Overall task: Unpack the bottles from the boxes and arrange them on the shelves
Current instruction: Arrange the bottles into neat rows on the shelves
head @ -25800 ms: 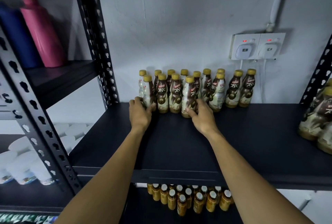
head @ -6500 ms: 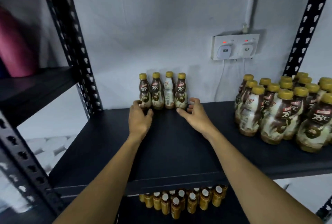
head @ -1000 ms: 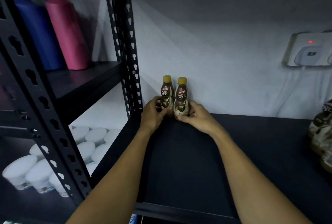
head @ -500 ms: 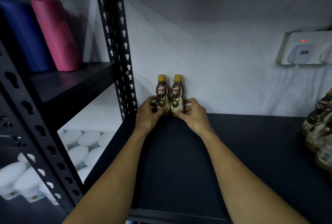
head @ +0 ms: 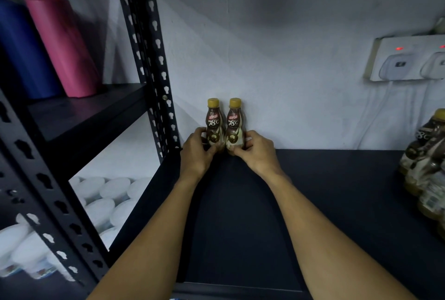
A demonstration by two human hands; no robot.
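Observation:
Two small brown coffee bottles with yellow caps stand upright side by side at the back left of the black shelf (head: 313, 203), against the white wall. My left hand (head: 196, 152) grips the base of the left bottle (head: 214, 121). My right hand (head: 257, 150) grips the base of the right bottle (head: 234, 122). The two bottles touch each other. A cluster of the same bottles (head: 426, 167) stands at the shelf's right edge, partly cut off by the frame.
A black perforated upright (head: 149, 58) rises just left of the two bottles. On the neighbouring shelf to the left stand a pink bottle (head: 60, 39) and a blue bottle (head: 19, 54). White lidded tubs (head: 101, 198) sit on a lower left shelf. A wall socket (head: 407, 61) with plugs hangs at right.
Both hands keep hold of the two bottles at the back left corner; the pair has settled slightly nearer the wall. The view has shifted a little.

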